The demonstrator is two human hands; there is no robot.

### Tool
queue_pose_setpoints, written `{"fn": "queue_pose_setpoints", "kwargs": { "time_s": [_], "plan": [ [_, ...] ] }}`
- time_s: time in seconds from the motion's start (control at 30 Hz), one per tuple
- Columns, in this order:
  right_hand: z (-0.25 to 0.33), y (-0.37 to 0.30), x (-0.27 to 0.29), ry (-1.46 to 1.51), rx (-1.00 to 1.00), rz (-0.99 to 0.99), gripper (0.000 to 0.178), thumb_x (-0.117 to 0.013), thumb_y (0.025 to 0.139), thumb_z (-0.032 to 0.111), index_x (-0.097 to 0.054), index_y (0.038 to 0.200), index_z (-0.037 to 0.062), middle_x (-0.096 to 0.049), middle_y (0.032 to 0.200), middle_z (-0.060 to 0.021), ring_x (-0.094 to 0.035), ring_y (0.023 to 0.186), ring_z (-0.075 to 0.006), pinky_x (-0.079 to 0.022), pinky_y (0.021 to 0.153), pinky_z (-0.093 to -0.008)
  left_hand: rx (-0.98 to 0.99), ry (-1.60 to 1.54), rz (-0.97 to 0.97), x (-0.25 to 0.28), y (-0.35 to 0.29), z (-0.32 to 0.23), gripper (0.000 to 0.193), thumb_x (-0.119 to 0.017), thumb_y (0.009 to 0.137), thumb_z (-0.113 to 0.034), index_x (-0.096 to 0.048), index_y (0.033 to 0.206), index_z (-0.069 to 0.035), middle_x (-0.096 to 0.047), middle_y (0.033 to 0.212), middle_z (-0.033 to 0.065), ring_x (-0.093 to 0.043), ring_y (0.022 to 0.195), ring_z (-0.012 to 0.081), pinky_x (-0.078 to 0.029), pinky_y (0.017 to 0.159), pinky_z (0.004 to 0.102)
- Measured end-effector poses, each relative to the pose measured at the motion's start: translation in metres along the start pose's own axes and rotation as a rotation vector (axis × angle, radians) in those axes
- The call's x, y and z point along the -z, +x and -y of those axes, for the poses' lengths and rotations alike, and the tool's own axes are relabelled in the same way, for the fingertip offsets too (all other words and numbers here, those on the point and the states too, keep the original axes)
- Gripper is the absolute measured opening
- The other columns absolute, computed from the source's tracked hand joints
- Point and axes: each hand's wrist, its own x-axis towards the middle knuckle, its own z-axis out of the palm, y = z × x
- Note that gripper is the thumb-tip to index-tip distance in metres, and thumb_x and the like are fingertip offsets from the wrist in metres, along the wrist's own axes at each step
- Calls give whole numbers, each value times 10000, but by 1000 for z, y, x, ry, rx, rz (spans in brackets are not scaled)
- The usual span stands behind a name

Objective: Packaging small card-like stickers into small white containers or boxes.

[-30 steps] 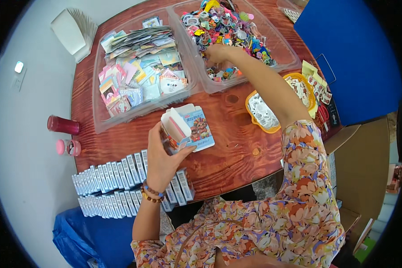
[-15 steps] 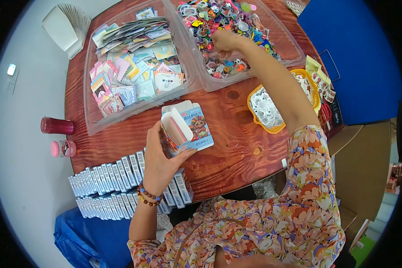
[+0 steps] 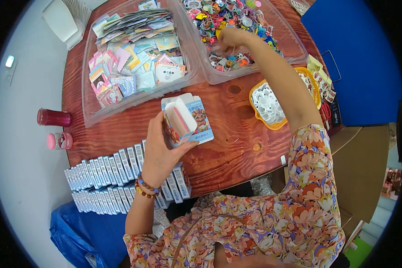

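My left hand point(image 3: 158, 149) grips a small light-blue cardboard box point(image 3: 202, 123) with a cartoon figure on its front, held above the table. Its top flaps stand open, and something pink and white point(image 3: 180, 117) shows inside. Over the clear bin of small colourful plastic trinkets point(image 3: 230, 62), my right hand point(image 3: 233, 38) reaches down with its fingers curled together among the pieces. What those fingers hold, if anything, is hidden. A second clear plastic bin point(image 3: 90, 117), left of the trinkets, holds many printed cards and packets point(image 3: 136, 67).
Rows of small blue-white boxes point(image 3: 103, 172) stand at the near left, partly behind my left wrist. A yellow basket point(image 3: 257, 117) of white packets sits under my right forearm. Two pinkish jars point(image 3: 53, 117) stand at the left edge. A blue panel point(image 3: 348, 62) rises at right.
My right hand stays in the trinket bin and has shifted slightly, its fingers more drawn in. The left hand still holds the open box, a little tilted. The whole view has moved slightly.
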Motion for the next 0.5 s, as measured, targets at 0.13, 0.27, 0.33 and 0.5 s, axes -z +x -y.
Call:
{"fn": "queue_pose_setpoints", "kwargs": {
  "time_s": [0.13, 0.27, 0.33, 0.5],
  "plan": [
    [-9, -30, 23, 230, 163, -172, 182, -713, 858, 182, -724, 963, 33, -716, 808, -49, -637, 597, -89, -470, 469, -256, -162, 151, -50, -13, 8, 9, 860, -890, 684, -276, -436, 1344, 37, -550, 1156, 182, -580, 1063, 340, -493, 923, 398],
    [75, -141, 11, 558, 583, -85, 153, -702, 910, 204, -731, 982, 72, -689, 795, 5, -594, 591, -29, -393, 441, -195, -134, 296, -171, -14, 8, 4, 783, -898, 659, -311, -479, 1238, 8, -556, 1107, 176, -578, 1005, 366, -501, 859, 426],
    [99, -184, -10, 573, 708, -8, 146, -696, 918, 195, -729, 989, 72, -687, 789, 6, -590, 590, -25, -400, 447, -190, -93, 282, -178, -21, 7, -3, 773, -899, 657, -332, -486, 1222, -4, -557, 1112, 172, -583, 1016, 366, -501, 856, 433],
    [128, -227, -56, 224, 742, -89, 176, -672, 927, 148, -704, 1037, 15, -712, 815, -21, -619, 610, -48, -452, 473, -218, -209, 291, -246, -32, -8, -10, 811, -908, 641, -358, -487, 1244, -15, -553, 1118, 168, -599, 1018, 363, -517, 826, 433]
  ]
}}
